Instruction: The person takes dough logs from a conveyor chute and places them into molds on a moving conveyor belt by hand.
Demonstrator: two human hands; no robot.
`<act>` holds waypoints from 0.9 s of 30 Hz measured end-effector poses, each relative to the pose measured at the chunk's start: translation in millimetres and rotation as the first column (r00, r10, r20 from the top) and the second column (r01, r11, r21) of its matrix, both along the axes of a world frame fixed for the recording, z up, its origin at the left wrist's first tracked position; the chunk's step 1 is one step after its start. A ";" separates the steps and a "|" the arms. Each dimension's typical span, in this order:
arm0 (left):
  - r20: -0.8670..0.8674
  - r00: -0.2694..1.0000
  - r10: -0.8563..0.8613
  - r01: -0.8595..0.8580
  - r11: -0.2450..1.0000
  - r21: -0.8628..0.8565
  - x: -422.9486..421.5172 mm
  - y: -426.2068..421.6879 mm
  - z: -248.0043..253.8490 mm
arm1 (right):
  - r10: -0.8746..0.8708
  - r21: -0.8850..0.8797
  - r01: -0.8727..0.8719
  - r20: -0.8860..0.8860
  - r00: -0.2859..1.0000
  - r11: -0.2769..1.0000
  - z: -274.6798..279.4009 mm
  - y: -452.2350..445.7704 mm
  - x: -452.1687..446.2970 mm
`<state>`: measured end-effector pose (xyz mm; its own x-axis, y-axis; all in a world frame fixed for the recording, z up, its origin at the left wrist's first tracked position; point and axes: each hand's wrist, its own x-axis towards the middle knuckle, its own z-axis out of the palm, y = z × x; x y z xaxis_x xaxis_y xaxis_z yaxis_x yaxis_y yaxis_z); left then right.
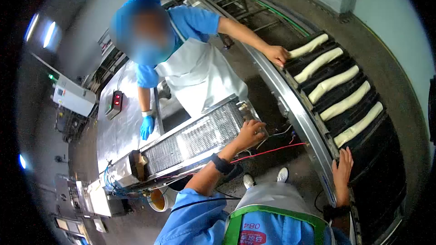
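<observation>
The head view shows the wearer's right hand [343, 168] at the near edge of a dark belt [377, 174], fingers extended and slightly parted, nothing in its grasp. Just beyond its fingertips lies the closest of five pale strips [359, 124]; the other four lie in a row farther ahead of that hand, each in its own place across the belt. The left hand [251, 134] is at the end of a mesh conveyor [195, 136], its fingers bent over the end part; whether it grips or merely rests there, I cannot tell. Well ahead of the right hand, a co-worker's bare hand [277, 55] is at the end of the farthest strip, while their gloved hand [146, 127] rests on a metal desk [120, 129] beyond the left hand. The step in hand seems to be tending the strips; handling the closest one would call for a short forward reach of the right hand and a light touch, as it looks soft.
</observation>
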<state>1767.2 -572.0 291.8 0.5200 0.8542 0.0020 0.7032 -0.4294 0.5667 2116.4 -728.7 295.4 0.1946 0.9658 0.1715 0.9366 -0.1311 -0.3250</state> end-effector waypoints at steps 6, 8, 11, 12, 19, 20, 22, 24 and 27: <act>0.116 0.980 0.161 -0.153 0.986 -0.073 -53.6 -45.9 -5.4 | -0.117 0.011 0.116 0.067 0.991 0.993 7.4 -10.6 -1.0; 0.098 0.962 0.257 -0.241 0.959 -0.148 -66.4 -57.2 -2.2 | -0.151 0.011 0.151 0.038 0.988 0.989 5.0 -16.8 2.4; 0.150 0.947 0.285 -0.264 0.954 -0.144 -97.6 -66.9 -37.3 | -0.188 -0.004 0.188 -0.001 0.982 0.982 -1.5 -23.2 3.0; 0.160 0.931 0.328 -0.299 0.937 -0.182 -107.0 -71.2 -42.1 | -0.202 -0.046 0.202 0.019 0.979 0.978 1.0 -21.8 -2.9; 0.225 0.741 0.632 -0.519 0.752 -0.406 -160.0 -111.0 -45.9 | -0.169 -0.088 0.176 0.082 0.982 0.980 9.2 -20.0 -26.8; 0.243 0.786 0.569 -0.514 0.819 -0.257 -173.5 -120.3 -51.5 | -0.157 -0.077 0.163 0.069 0.985 0.984 12.5 -28.2 -33.0; 0.261 0.813 0.521 -0.504 0.853 -0.133 -200.6 -142.8 -61.7 | -0.136 -0.097 0.144 0.087 0.987 0.985 12.0 -43.4 -47.4; 0.329 0.742 0.583 -0.534 0.812 -0.235 -207.6 -162.9 -43.5 | -0.066 0.019 0.064 0.066 0.996 0.998 12.2 -59.6 -53.9; 0.292 0.714 0.636 -0.599 0.771 -0.215 -228.8 -193.6 -26.6 | -0.077 -0.011 0.077 0.035 0.996 0.997 17.7 -70.6 -69.2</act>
<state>1538.4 -765.6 265.2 -0.1409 0.9896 -0.0295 0.5546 0.1036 0.8256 2047.2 -799.3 313.1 0.2630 0.9501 0.1678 0.9340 -0.2071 -0.2910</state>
